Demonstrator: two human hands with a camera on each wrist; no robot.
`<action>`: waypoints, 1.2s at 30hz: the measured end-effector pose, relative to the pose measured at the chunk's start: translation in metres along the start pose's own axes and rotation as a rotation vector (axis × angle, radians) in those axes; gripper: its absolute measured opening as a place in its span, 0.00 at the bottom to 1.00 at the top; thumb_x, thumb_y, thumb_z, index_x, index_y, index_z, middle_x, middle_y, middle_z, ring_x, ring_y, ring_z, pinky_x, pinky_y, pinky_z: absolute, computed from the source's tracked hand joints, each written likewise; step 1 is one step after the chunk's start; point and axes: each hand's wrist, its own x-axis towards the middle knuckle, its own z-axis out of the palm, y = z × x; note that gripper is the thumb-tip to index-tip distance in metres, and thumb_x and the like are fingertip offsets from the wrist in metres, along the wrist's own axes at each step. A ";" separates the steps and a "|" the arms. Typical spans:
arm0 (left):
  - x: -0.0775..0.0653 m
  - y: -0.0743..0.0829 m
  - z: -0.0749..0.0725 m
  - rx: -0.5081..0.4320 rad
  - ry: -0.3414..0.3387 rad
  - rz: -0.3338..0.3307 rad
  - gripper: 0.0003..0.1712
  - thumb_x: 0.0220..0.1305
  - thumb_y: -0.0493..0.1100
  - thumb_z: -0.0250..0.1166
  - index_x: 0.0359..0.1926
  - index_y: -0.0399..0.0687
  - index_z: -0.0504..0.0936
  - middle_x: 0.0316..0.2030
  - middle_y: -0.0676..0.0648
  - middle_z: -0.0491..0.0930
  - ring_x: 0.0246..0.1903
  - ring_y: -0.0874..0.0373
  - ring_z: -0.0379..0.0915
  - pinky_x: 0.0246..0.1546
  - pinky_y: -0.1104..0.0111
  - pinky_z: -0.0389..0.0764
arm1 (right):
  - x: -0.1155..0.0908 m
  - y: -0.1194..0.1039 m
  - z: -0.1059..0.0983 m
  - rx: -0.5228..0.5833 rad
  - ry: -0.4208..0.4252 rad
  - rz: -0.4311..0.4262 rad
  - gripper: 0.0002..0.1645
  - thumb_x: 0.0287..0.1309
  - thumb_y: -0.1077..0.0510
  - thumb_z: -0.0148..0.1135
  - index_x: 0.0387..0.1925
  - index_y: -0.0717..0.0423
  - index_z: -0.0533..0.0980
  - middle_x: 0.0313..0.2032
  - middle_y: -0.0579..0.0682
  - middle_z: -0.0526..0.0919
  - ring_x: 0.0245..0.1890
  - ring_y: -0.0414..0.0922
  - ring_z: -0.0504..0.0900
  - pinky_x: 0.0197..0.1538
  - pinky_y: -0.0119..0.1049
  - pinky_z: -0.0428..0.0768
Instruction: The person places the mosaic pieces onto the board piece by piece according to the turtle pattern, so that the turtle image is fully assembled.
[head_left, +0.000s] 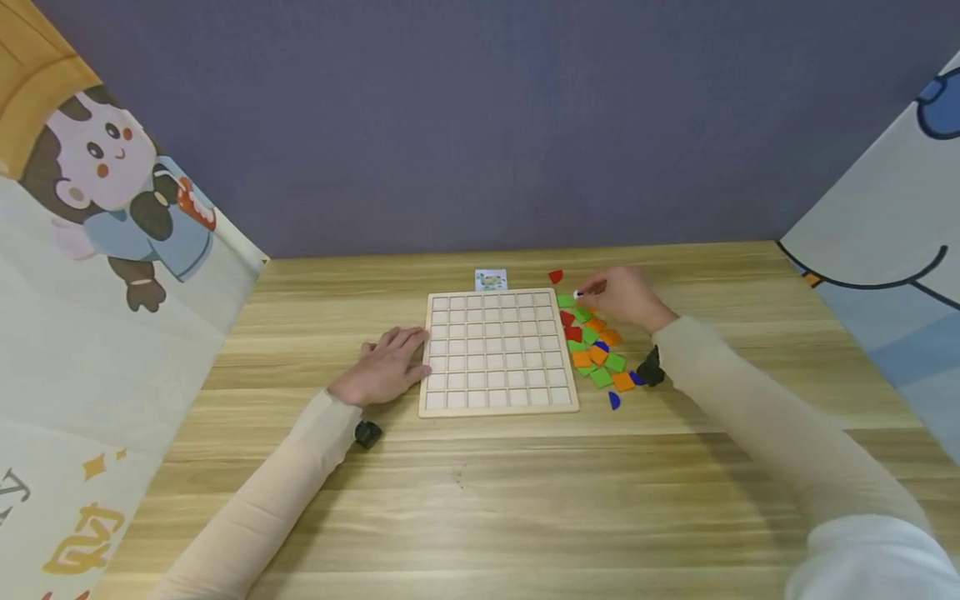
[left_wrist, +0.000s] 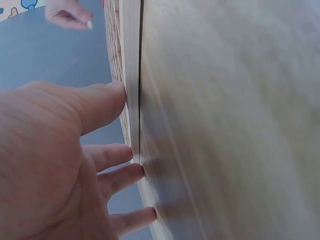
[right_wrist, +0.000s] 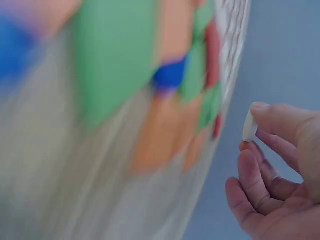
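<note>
A square wooden grid board [head_left: 498, 410] lies on the table. My left hand [head_left: 386, 367] rests at its left edge, fingers spread and thumb touching the frame; in the left wrist view the thumb [left_wrist: 107, 102] and fingertips meet the board's side. Beyond the board's right edge, my right hand [head_left: 622, 296] pinches a small white piece [right_wrist: 250, 126] between thumb and fingertips, held above the loose tiles. Those include green tiles [head_left: 602, 377], orange tiles [head_left: 623, 382], red pieces [head_left: 573, 333] and blue pieces [head_left: 614, 401], scattered along the board's right side.
A small printed card [head_left: 491, 279] lies behind the board's far edge. One red piece [head_left: 555, 276] sits apart near the far right corner. The wood-grain table [head_left: 465, 500] meets a dark blue-grey panel [head_left: 495, 125] at the back, with cartoon-printed panels on both sides.
</note>
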 end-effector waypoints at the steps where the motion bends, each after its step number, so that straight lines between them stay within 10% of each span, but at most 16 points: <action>1: 0.000 0.000 0.000 -0.001 -0.001 -0.001 0.36 0.71 0.57 0.50 0.72 0.45 0.54 0.71 0.44 0.51 0.69 0.41 0.43 0.58 0.36 0.52 | 0.001 -0.008 0.003 0.007 -0.003 -0.014 0.11 0.57 0.52 0.66 0.39 0.53 0.84 0.35 0.49 0.84 0.31 0.46 0.79 0.32 0.42 0.77; 19: 0.001 -0.001 0.002 0.007 -0.002 -0.012 0.37 0.71 0.58 0.49 0.72 0.46 0.53 0.72 0.44 0.50 0.69 0.38 0.42 0.57 0.35 0.51 | 0.043 -0.134 0.086 -0.007 -0.146 -0.252 0.05 0.55 0.58 0.68 0.33 0.53 0.85 0.30 0.42 0.83 0.29 0.39 0.78 0.39 0.38 0.76; 29: 0.003 -0.002 0.003 0.018 -0.008 -0.006 0.37 0.71 0.58 0.49 0.72 0.46 0.53 0.71 0.44 0.50 0.69 0.38 0.42 0.57 0.36 0.53 | 0.064 -0.158 0.122 -0.043 -0.097 -0.206 0.04 0.52 0.60 0.68 0.24 0.51 0.84 0.25 0.40 0.82 0.31 0.41 0.78 0.58 0.45 0.66; 36: 0.002 -0.003 0.002 0.029 -0.008 -0.011 0.37 0.70 0.58 0.50 0.72 0.46 0.54 0.71 0.43 0.51 0.68 0.38 0.43 0.57 0.35 0.53 | 0.065 -0.169 0.133 0.002 -0.071 -0.148 0.03 0.51 0.60 0.69 0.24 0.54 0.84 0.25 0.42 0.82 0.28 0.41 0.79 0.45 0.38 0.77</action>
